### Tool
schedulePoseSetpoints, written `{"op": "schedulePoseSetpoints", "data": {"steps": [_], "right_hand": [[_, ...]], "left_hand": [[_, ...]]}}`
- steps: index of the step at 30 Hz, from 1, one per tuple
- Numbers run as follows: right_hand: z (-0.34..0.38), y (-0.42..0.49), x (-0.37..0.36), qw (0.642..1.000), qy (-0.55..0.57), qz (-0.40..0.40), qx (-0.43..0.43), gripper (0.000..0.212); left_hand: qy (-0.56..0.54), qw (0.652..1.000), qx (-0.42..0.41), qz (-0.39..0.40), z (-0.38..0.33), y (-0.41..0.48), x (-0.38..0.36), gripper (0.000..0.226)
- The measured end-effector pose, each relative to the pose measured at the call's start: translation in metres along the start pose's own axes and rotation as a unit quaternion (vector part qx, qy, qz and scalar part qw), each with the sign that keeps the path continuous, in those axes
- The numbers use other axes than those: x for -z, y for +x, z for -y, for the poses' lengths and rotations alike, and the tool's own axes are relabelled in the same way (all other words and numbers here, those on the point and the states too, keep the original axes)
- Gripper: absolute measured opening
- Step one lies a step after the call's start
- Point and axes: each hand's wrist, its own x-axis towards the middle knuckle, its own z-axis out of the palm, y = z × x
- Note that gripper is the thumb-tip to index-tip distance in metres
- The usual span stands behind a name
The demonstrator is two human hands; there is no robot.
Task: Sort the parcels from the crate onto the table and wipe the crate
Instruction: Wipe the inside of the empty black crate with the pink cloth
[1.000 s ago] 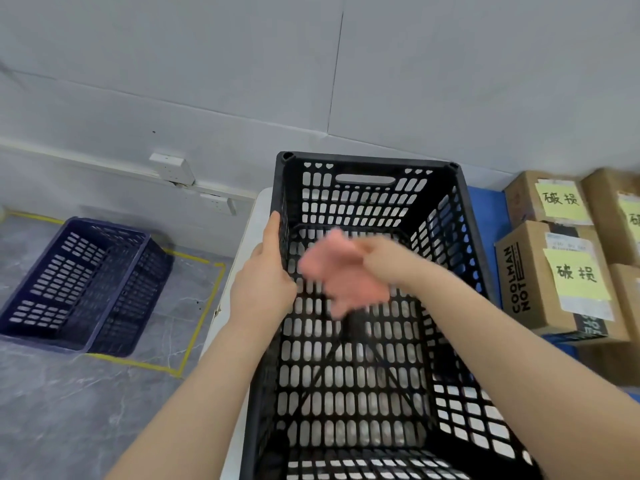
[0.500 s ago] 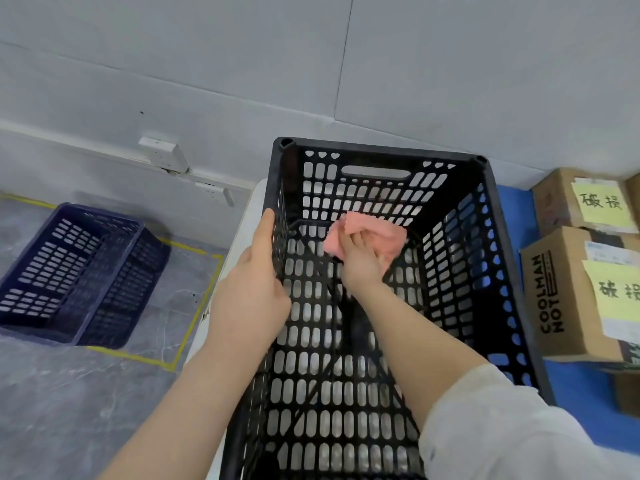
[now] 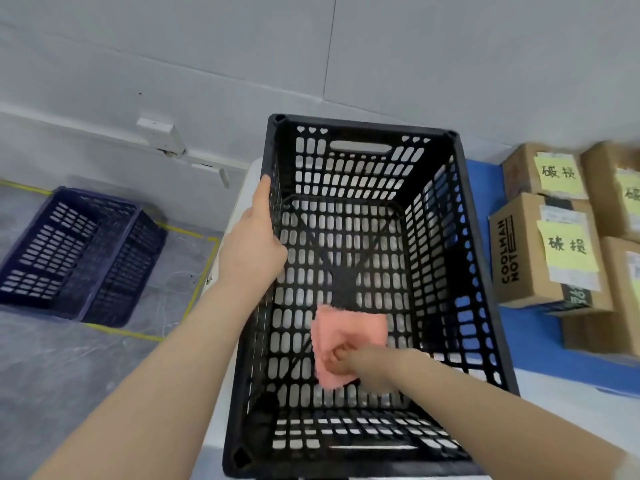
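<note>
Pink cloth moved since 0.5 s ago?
Yes. Pink cloth, in the right hand, went from the far wall of the black crate toward its near wall.

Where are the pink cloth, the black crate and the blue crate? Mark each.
pink cloth (image 3: 349, 336), head view, flat upper part.
black crate (image 3: 363, 127), head view, far rim.
blue crate (image 3: 128, 271), head view, right side wall.

Pale grey panelled wall, white wall trunking, grey marbled floor, yellow tape lines
</note>
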Motion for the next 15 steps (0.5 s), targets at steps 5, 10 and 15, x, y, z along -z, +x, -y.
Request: {"op": "schedulePoseSetpoints", "data": {"steps": [5,10,15], "right_hand": [[0.009,-0.003,0.010,0.985,0.148,0.092,0.014,0.031],[-0.008,-0.003,0.027,0.952,0.258,0.105,-0.124,0.031],[-0.047,-0.059,0.193,0.974,0.151,-0.064,-0.154,0.038]], "left_hand": [[0.000,1.000,0.005,0.003,0.000,-0.001,0.000,0.088],[0.004,1.000,0.015,0.006,0.004,0.002,-0.003,0.089],[0.004,1.000,0.015,0.001,0.003,0.002,-0.003,0.089]]}}
